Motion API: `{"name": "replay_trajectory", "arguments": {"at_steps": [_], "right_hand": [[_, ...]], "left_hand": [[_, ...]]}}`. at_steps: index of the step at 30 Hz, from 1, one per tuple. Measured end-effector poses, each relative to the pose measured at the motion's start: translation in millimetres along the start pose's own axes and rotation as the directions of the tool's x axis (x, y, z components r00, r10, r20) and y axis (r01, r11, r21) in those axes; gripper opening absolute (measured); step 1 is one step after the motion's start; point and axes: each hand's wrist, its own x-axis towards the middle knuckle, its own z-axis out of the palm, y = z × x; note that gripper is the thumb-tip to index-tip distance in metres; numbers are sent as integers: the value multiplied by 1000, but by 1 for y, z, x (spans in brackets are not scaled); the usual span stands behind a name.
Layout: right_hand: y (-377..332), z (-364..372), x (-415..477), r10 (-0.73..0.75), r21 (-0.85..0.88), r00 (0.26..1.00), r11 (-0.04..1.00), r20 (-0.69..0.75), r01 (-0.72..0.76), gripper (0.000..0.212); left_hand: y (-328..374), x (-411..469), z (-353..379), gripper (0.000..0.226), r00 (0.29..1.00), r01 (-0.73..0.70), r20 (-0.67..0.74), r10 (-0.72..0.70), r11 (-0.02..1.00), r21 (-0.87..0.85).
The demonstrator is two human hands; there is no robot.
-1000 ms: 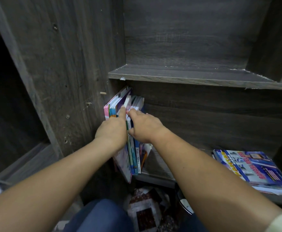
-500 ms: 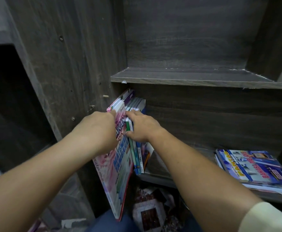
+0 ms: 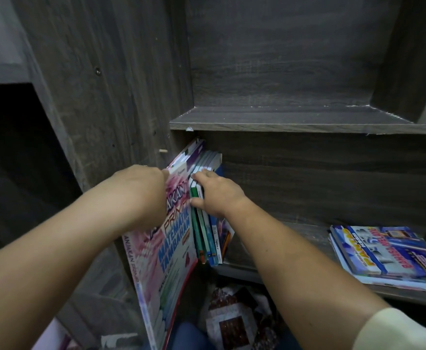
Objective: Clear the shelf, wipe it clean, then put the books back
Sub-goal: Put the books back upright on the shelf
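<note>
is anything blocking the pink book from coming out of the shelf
Nothing visible does. The left hand grips the pink book, which leans out past the shelf edge into open space. The right hand holds the upright books beside it.

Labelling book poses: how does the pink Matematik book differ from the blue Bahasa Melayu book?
Pink book stands on edge, tilted out past the shelf front; blue book lies flat atop a stack. Left hand grips the pink book; no hand touches the blue book. Right hand holds the slim books beside the pink one. Both have colourful covers.
</note>
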Motion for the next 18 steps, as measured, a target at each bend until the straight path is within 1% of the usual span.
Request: {"name": "replay_trajectory", "arguments": {"at_steps": [3, 7, 10, 14, 18], "right_hand": [[0, 2, 2, 14, 4, 1000, 1000, -16, -14, 58], [-8, 4, 2, 56, 30, 996, 998, -75, -54, 54], [-12, 6, 4, 76, 43, 992, 996, -99, -72, 43], [-10, 7, 2, 56, 112, 992, 993, -109, -43, 36], [-1, 9, -4, 91, 194, 983, 979, -157, -59, 35]], "left_hand": [[-6, -4, -1, 64, 1000, -17, 7, 17, 999, 31], [-6, -5, 4, 68, 1000, -27, 11, 26, 999, 34], [-6, -2, 6, 69, 999, -40, 7, 39, 999, 16], [-4, -1, 1, 71, 997, -53, 56, 54, 998, -16], [2, 1, -2, 65, 993, -92, 77, 93, 996, -18]]}}
